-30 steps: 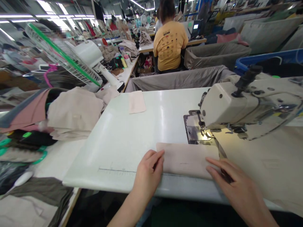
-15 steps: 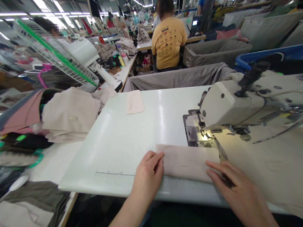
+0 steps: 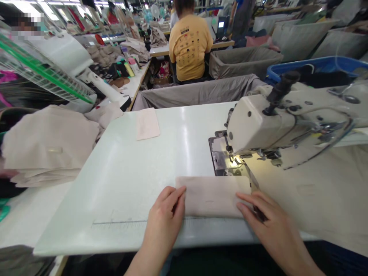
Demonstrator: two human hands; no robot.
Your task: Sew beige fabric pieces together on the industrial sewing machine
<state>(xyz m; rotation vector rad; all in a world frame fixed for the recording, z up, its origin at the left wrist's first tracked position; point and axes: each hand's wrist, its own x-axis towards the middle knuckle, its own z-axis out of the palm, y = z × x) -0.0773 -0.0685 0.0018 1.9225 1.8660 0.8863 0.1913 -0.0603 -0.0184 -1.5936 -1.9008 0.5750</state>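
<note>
"First, report the hands."

"Set apart. Left hand (image 3: pixel 166 212) pinches the beige fabric piece (image 3: pixel 211 195) at its left end; right hand (image 3: pixel 267 214) touches the right end. Whether it grips, I cannot tell."

"Fabric position?"

"Flat on the white table's (image 3: pixel 138 172) near part, below the sewing machine's (image 3: pixel 258 119) needle area. Far left: small pale cloth (image 3: pixel 147 124). Beyond: seated person (image 3: pixel 189 48)."

Single head view, forward-down, near beige cloth (image 3: pixel 211 195).

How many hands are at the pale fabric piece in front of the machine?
2: the left hand at the left end of the pale fabric piece, the right hand at its right.
</note>
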